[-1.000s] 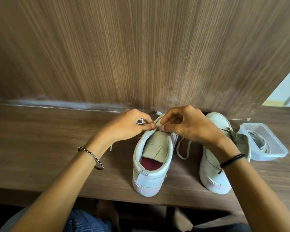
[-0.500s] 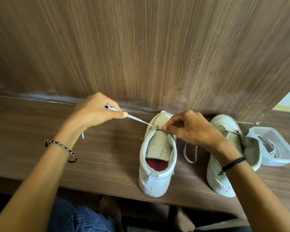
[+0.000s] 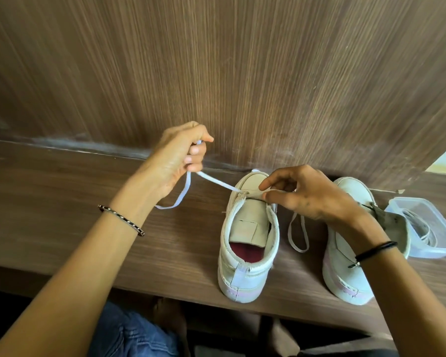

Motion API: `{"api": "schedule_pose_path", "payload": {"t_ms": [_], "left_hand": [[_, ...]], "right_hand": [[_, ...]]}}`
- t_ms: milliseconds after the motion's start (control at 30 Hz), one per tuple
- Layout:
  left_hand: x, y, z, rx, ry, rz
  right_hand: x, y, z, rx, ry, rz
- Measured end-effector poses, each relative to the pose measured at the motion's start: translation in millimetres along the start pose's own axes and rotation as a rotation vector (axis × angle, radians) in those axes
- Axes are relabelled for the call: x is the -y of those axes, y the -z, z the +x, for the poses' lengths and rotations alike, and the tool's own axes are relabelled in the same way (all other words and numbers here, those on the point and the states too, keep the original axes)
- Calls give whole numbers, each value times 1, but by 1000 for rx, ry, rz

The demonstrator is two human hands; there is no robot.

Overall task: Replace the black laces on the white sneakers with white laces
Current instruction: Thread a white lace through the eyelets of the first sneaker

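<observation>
Two white sneakers stand heel-toward-me on the wooden shelf. My left hand (image 3: 180,155), raised up and to the left of the near sneaker (image 3: 247,243), grips a white lace (image 3: 216,182) that runs taut from a front eyelet of that sneaker; its loose end loops down under the hand. My right hand (image 3: 301,197) rests on the sneaker's front and pinches the lace at the other eyelet. A slack loop of that lace lies on the shelf between the shoes. The second sneaker (image 3: 345,269) is partly hidden behind my right forearm, its tongue folded out.
A clear plastic tub (image 3: 438,251) holding more white lace stands at the far right of the shelf (image 3: 62,202). A wood-grain wall rises right behind the shoes. My knees in jeans and the shelf's front edge are below.
My left hand has pulled the lace out through the eyelet, moving up and to the left, then a little back right. My right hand stays at the sneaker's front.
</observation>
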State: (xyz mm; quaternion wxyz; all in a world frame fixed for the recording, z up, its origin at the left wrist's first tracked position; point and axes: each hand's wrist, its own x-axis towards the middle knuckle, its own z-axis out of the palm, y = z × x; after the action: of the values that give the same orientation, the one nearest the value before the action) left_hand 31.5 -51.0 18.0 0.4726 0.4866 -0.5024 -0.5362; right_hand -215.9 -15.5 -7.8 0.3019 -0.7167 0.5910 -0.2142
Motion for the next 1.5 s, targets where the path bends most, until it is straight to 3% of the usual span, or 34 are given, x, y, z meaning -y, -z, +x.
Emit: {"api": "schedule_pose_path", "payload": {"t_ms": [67, 133, 200, 267, 500, 700, 933, 1067, 1333, 1500], "left_hand": [[9, 7, 1, -53, -178, 550], [17, 11, 0, 16, -278, 1034], [20, 11, -5, 188, -241, 1275], [22, 8, -7, 264, -215, 1362], [17, 25, 6, 27, -201, 1186], [33, 8, 5, 111, -207, 1288], [22, -36, -3, 221, -280, 927], [24, -62, -3, 391, -237, 767], [25, -57, -4, 512, -187, 578], [28, -22, 3, 302, -204, 587]], "right_hand": [[-2, 4, -1, 14, -5, 78], [-4, 7, -3, 9, -9, 144], [-2, 9, -4, -7, -22, 171], [-1, 10, -4, -19, -30, 182], [1, 16, -7, -85, 19, 405], [5, 16, -3, -110, -19, 560], [-6, 15, -5, 67, -120, 126], [0, 14, -9, 218, -149, 160], [7, 27, -6, -154, -105, 746], [0, 43, -7, -350, -21, 1036]]}}
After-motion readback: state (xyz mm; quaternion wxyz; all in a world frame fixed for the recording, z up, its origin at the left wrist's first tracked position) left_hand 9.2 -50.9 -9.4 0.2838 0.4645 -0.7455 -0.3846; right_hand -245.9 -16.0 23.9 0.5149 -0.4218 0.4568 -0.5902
